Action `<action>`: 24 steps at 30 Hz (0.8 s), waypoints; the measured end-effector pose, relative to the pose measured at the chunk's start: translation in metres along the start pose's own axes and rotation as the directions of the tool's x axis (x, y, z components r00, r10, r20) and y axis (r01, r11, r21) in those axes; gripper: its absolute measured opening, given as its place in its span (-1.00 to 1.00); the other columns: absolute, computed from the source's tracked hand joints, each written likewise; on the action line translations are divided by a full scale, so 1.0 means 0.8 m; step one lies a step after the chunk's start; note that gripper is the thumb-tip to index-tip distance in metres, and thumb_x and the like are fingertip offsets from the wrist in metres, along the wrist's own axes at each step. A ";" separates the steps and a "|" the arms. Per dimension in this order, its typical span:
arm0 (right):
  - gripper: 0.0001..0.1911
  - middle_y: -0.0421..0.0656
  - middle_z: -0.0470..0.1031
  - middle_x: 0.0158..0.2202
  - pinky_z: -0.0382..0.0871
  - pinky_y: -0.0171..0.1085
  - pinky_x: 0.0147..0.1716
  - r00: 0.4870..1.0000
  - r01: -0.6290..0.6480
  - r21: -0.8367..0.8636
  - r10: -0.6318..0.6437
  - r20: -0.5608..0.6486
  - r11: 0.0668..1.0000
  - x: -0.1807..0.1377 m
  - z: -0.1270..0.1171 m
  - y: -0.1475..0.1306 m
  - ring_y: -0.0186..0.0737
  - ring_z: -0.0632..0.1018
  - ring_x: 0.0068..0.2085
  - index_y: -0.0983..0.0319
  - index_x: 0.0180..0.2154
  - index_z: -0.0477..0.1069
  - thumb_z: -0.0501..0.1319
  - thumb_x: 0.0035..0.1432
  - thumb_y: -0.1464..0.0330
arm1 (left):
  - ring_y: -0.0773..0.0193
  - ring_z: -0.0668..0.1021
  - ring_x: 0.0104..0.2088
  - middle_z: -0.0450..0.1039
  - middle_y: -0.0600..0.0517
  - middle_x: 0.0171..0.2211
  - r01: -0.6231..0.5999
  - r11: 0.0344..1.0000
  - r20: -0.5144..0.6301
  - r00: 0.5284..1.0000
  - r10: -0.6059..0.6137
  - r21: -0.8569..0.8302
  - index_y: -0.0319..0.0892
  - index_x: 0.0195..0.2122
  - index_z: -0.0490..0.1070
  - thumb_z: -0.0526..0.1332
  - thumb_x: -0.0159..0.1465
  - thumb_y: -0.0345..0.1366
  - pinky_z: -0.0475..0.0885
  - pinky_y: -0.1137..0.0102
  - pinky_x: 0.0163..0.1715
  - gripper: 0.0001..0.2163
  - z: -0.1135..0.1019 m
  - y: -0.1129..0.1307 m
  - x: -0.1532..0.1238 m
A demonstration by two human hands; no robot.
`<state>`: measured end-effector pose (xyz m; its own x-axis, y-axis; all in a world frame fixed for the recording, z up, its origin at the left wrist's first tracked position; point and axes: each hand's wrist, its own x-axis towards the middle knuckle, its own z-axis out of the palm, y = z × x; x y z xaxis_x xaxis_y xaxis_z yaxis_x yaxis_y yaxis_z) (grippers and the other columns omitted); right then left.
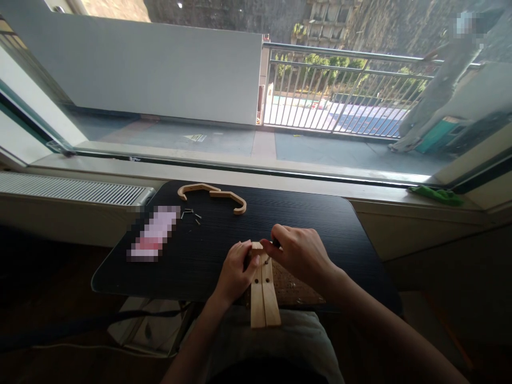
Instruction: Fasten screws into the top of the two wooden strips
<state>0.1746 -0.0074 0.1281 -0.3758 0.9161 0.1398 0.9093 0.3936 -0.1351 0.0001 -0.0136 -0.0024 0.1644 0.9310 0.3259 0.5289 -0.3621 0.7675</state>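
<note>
Wooden slats (264,298), two pale, smooth strips lying side by side, reach from the near edge of the black wood-grain surface (208,240) out over my lap. Each shows round drilled holes near its far end. My left hand (236,272) is curled shut around the far end of the left strip. My right hand (300,253) has its fingertips pinched on a small dark piece (276,244) at the slats' tip; I cannot tell what it is. A speckled cork mat (294,290) lies under that hand. Farther back rest two curved wooden pieces (212,194) and a few dark screws (192,215).
</note>
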 end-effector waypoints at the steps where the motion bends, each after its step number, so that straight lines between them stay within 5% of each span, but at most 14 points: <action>1: -0.73 -0.15 0.60 -0.36 -0.10 -0.27 -0.51 0.999 0.030 0.030 -0.031 0.036 0.999 0.000 -0.004 0.002 -0.24 0.52 -0.45 0.22 -0.24 0.45 0.07 0.35 0.22 | 0.04 0.56 0.03 0.57 -0.11 -0.07 -0.005 1.000 -0.004 1.000 0.005 0.003 -0.14 -0.10 0.45 0.14 0.30 -0.23 0.36 -0.01 0.19 -0.79 0.000 -0.001 0.000; 3: -0.78 -0.14 0.61 -0.20 -0.07 -0.26 -0.49 0.989 0.099 0.072 -0.106 0.102 0.992 -0.001 -0.015 0.006 -0.22 0.55 -0.37 0.21 -0.08 0.40 0.05 0.33 0.33 | 0.03 0.56 0.03 0.57 -0.12 -0.05 -0.014 1.000 -0.011 1.000 0.014 0.014 -0.15 -0.09 0.45 0.14 0.30 -0.23 0.36 -0.01 0.18 -0.78 0.001 -0.002 -0.001; 11: -0.86 -0.14 0.52 -0.24 -0.01 -0.25 -0.49 0.868 0.285 0.103 -0.302 0.395 0.953 0.007 -0.053 0.014 -0.22 0.52 -0.40 0.23 -0.13 0.35 0.07 0.31 0.37 | 0.01 0.56 0.05 0.56 -0.15 -0.03 -0.011 1.000 -0.011 1.000 0.011 0.021 -0.17 -0.07 0.45 0.15 0.29 -0.24 0.37 -0.01 0.18 -0.76 0.001 -0.008 -0.002; 16: -0.80 -0.10 0.51 -0.12 0.16 -0.27 -0.41 0.841 0.292 0.253 -0.374 0.391 0.922 0.010 -0.046 0.018 -0.21 0.55 -0.32 0.23 -0.02 0.31 0.03 0.36 0.39 | 0.03 0.56 0.02 0.57 -0.13 -0.05 -0.018 1.000 0.001 1.000 0.018 0.008 -0.17 -0.08 0.44 0.13 0.29 -0.26 0.35 -0.01 0.19 -0.77 -0.001 -0.003 -0.001; 24: -0.75 -0.14 0.60 -0.25 0.13 -0.28 -0.44 0.863 0.273 0.327 -0.380 0.332 0.905 0.007 -0.035 0.022 -0.21 0.57 -0.35 0.20 0.07 0.30 0.06 0.39 0.39 | 0.04 0.55 0.04 0.56 -0.14 -0.03 -0.012 1.000 0.021 1.000 0.012 0.022 -0.17 -0.05 0.43 0.12 0.29 -0.25 0.35 0.00 0.19 -0.76 0.000 -0.002 -0.001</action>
<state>0.1936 0.0024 0.1538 -0.7297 0.6662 -0.1541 0.6616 0.6310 -0.4052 -0.0009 -0.0135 -0.0041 0.1879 0.9275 0.3232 0.5454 -0.3722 0.7510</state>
